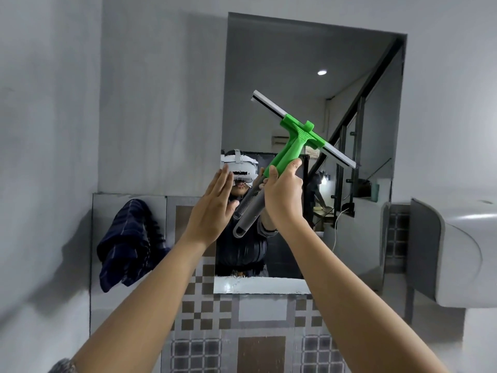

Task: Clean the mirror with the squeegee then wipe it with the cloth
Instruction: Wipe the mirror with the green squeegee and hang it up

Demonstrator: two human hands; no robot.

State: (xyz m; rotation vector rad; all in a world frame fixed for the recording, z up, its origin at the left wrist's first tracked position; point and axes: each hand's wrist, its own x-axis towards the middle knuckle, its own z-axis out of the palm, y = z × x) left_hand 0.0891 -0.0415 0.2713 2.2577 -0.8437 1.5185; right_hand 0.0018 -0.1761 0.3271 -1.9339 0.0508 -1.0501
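A tall frameless mirror (pixel 282 76) hangs on the grey wall ahead. My right hand (pixel 283 192) is shut on the green and grey handle of a squeegee (pixel 297 135). Its long blade slants from upper left to lower right in front of the glass. My left hand (pixel 216 203) is open with flat fingers, held up beside the mirror's left edge. A dark blue striped cloth (pixel 129 243) hangs on the wall at the lower left, apart from both hands.
A white sink (pixel 462 254) juts out at the right. Patterned brown and white tiles (pixel 258 327) cover the wall below the mirror. The mirror reflects a person wearing a headset, a staircase and a ceiling light.
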